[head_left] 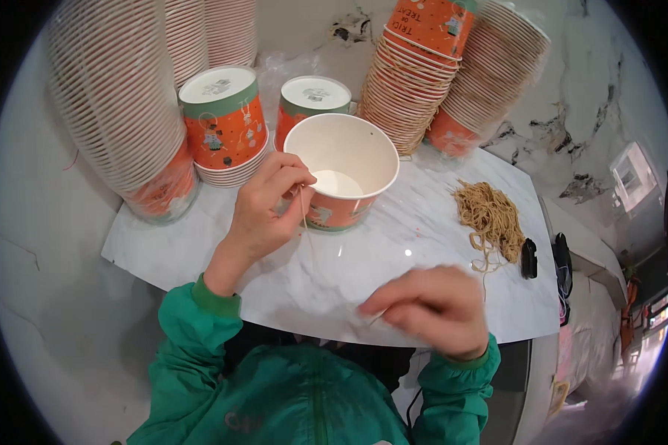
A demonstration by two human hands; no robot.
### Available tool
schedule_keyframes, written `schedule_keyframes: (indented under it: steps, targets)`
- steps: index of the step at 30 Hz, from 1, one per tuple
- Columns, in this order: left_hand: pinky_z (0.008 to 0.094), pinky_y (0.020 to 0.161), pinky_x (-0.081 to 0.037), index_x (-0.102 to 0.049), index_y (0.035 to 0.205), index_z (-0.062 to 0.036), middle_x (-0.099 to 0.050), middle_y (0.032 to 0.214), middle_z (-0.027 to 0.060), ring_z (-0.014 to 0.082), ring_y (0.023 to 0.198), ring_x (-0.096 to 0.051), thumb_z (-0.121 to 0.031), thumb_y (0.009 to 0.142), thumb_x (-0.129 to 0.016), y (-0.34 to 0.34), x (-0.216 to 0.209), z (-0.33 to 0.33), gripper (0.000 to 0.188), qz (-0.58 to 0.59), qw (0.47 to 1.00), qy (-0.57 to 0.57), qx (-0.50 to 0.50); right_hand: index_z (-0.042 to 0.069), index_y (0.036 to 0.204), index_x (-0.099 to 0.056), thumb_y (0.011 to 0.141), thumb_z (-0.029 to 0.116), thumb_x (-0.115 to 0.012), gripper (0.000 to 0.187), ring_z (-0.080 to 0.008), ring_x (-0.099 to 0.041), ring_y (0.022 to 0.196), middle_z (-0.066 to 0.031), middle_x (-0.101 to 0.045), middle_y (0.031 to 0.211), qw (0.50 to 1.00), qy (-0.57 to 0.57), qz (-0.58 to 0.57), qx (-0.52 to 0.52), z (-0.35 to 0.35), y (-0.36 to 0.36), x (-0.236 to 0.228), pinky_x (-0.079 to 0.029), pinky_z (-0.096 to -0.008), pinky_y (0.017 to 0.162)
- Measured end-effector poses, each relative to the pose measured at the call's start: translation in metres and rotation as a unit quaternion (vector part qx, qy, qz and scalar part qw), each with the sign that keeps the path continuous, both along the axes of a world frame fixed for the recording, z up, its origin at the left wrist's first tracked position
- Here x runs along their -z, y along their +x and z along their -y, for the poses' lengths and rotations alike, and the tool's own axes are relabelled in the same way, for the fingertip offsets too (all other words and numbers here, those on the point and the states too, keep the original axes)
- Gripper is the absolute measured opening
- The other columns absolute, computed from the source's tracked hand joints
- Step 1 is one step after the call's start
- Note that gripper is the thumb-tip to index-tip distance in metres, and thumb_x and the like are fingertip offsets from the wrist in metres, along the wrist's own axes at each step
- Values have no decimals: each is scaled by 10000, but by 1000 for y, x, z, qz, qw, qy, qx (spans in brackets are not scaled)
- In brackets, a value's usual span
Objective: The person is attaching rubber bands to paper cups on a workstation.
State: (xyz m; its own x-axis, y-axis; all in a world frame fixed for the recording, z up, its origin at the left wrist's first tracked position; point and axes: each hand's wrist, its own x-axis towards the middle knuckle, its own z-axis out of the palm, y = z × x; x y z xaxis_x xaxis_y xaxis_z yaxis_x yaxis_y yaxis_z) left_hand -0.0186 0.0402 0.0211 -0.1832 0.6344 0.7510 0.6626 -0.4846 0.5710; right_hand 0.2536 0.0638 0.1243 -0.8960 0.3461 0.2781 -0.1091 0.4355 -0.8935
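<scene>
An orange and green paper tub (341, 211), white inside, stands upright on the marble-patterned table. At the left side of its rim, my left hand (256, 208) is closed in a pinch on a thin tan string (305, 211), whose end hangs down outside the wall. Low over the table's front edge is my right hand (434, 304), slightly blurred by motion. Its thumb and forefinger are closed on a short bit of string (377, 319); where that string leads cannot be made out. A tangled pile of tan string (490, 219) lies to the right.
Upside-down tubs (219, 126) stand behind my left hand, beside tall wrapped tub stacks (111, 96). At the back right rises a stack of tubs with strings around them (408, 89). A small black object (528, 258) lies by the string pile, near the table's right edge.
</scene>
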Motion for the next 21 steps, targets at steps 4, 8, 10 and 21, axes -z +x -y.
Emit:
schedule_keyframes:
  steps: [4,8,10,21]
  targets:
    - [300,775,-524,-647,1024,-13,-608,1143,111,200,936,-618,101,781,-633,-7,-13,-3,269,-58,998,-17,18,-62,1082,-703,983,38,-601,174,-53,-505,656,-21,-620,799,964,-122,-190,144,-23,13,7,-360,-206,581]
    - [327,867,-523,-601,962,-13,-598,1184,114,240,1032,-611,104,736,-573,-16,-19,-15,256,-87,992,-63,65,-61,1107,-652,1006,51,-584,166,-63,-467,634,-64,-613,851,949,-119,-268,119,-50,29,2,-320,-213,560]
    - [330,884,-523,-590,951,-13,-599,1198,118,249,1063,-616,107,741,-574,-26,-20,-22,242,-109,989,-63,77,-49,1109,-649,1014,43,-568,154,-51,-427,620,-78,-618,885,945,-111,-286,114,-63,35,1,-294,-203,555]
    - [348,864,-552,-628,1258,-11,-593,1311,161,307,1099,-657,151,753,-504,-5,-33,-23,545,-142,988,2,-68,64,1208,-696,881,139,-770,344,-255,-590,1176,-155,-608,1271,840,321,33,437,-93,78,68,-485,-372,945]
